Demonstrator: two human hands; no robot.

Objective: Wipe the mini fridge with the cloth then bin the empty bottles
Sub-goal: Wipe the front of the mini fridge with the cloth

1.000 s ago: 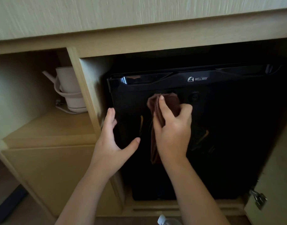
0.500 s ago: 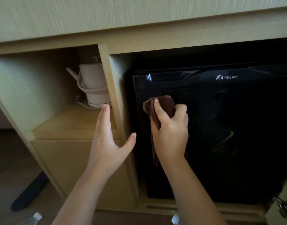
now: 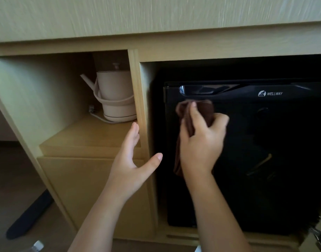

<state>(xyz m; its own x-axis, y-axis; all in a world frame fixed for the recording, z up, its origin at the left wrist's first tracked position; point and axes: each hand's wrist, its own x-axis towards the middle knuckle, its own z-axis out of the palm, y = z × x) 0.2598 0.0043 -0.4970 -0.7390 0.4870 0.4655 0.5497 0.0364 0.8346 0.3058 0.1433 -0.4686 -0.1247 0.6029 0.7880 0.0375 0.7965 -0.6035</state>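
Right hand (image 3: pixel 201 142) grips the brown cloth (image 3: pixel 206 111), bunched under the fingers with a tail hanging below the palm, and presses it on the black door of the mini fridge (image 3: pixel 265 160). Change since a second ago: the cloth has slid left across the door, from near the middle to the upper-left corner, just under the handle recess. The hand is motion-blurred, so a stroke looks under way. Left hand (image 3: pixel 130 160) is released, fingers straight, thumb spread, holding nothing. It sits by the wooden divider (image 3: pixel 139 97) left of the fridge, same as before; contact cannot be told. The view has panned left and shows more of the kettle (image 3: pixel 114 99) on its shelf (image 3: pixel 83 135). Task read: wiping is in progress, probably only the top band done, and the lower door likely remains. A bottle (image 3: pixel 36 246), only its cap end in view, lies at the bottom-left on the floor. Binning is not started.
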